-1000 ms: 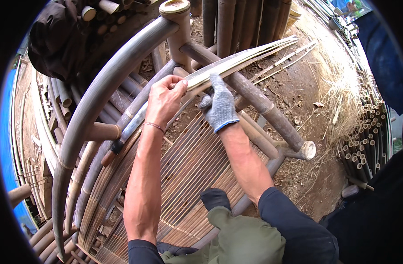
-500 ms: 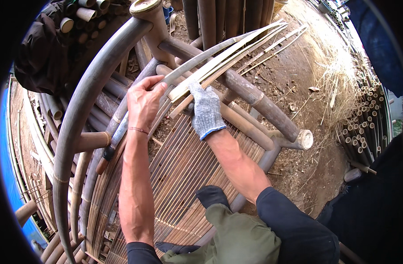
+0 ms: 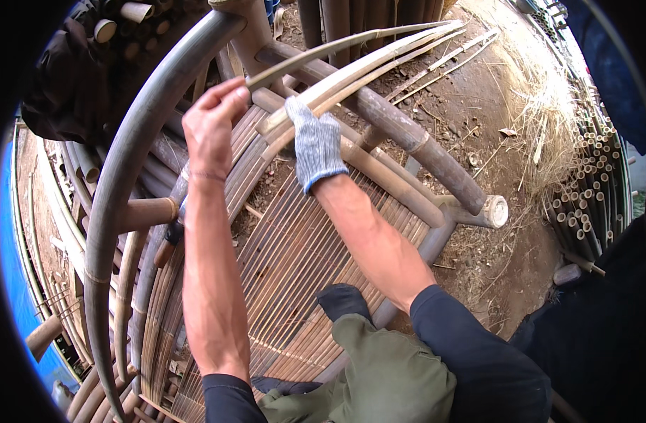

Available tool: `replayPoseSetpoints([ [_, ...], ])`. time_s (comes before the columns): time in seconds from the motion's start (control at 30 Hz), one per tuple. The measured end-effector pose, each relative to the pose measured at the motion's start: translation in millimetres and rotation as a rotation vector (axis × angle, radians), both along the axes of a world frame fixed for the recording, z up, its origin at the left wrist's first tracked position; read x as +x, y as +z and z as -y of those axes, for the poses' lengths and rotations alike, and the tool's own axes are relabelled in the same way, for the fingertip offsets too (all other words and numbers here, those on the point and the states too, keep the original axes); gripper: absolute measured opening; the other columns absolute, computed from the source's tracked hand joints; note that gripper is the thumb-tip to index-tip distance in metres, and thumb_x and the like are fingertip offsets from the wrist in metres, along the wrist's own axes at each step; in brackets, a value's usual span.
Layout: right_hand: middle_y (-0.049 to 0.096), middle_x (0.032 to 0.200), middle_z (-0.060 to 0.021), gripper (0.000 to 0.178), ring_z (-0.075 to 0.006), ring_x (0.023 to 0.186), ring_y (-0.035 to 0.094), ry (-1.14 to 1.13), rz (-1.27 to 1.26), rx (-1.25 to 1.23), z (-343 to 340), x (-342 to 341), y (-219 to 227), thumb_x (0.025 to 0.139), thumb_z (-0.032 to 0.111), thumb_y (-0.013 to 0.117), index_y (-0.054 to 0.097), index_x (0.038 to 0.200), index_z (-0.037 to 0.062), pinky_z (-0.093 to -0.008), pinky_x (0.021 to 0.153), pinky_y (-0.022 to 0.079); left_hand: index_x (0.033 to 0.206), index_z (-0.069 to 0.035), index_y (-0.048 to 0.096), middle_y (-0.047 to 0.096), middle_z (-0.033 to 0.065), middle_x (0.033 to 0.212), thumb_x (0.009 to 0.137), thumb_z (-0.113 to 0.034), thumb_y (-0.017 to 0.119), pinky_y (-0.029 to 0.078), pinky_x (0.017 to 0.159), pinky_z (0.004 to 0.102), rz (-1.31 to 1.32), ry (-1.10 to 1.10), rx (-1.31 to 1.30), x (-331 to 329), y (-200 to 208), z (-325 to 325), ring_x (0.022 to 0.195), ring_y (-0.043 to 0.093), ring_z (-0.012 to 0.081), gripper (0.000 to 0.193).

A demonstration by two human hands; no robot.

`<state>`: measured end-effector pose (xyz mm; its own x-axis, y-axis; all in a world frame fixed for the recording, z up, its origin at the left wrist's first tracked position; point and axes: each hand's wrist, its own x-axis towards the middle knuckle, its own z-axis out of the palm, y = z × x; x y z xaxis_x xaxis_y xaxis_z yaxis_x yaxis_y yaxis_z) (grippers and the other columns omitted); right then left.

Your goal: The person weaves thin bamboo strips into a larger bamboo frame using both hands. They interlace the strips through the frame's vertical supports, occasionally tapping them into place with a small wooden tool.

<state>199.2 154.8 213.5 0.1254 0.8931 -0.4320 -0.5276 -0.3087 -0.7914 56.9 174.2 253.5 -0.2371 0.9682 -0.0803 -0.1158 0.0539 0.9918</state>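
Observation:
My bare left hand pinches the near end of a single grey-green bamboo strip. That strip bows away to the upper right, apart at its near end from a bundle of pale split bamboo strips. Around the bundle's near end closes my right hand, in a grey knitted glove with a blue cuff. Both hands are above a bamboo bench with a slatted seat. Beside my left forearm lies a tool with a wooden handle and a dark collar; my arm partly hides it.
A thick curved bamboo rail rises on the left, and a bamboo crossbar slopes beyond my right hand. Cut bamboo poles are stacked at right, near pale shavings. My dark-shod foot is on the slats.
My left hand has moved up and left, drawing the single strip's near end away from the bundle. My right hand has shifted slightly left and up with the bundle.

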Motion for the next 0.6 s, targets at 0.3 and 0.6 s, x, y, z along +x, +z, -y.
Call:
replayPoseSetpoints([
  [0.3,0.067,0.089,-0.0064,0.034,-0.0169,0.074,0.066,0.154,-0.113,0.048,-20.0,-0.6,-7.5,0.092,0.035,0.067,0.064,0.11,0.0066,-0.0329,0.058,0.058,0.109,-0.003,0.069,0.068,0.0039,0.09,0.091,-0.027,0.073,0.057,0.062,0.0222,-0.096,-0.002,-0.377,4.9,-4.1,-16.7,0.071,0.065,0.0087,0.03],
  [0.6,0.058,0.07,-0.0004,0.039,-0.0068,0.05,0.049,0.241,0.031,-0.041,-14.9,2.6,12.0,0.097,0.047,0.059,0.065,0.092,0.0078,-0.0221,0.043,0.04,0.116,0.002,0.064,0.07,0.0083,0.097,0.094,-0.027,0.069,0.054,0.071,0.0229,-0.076,-0.081,-0.251,-5.4,-11.6,-5.6,0.084,0.066,0.0105,0.037],
])
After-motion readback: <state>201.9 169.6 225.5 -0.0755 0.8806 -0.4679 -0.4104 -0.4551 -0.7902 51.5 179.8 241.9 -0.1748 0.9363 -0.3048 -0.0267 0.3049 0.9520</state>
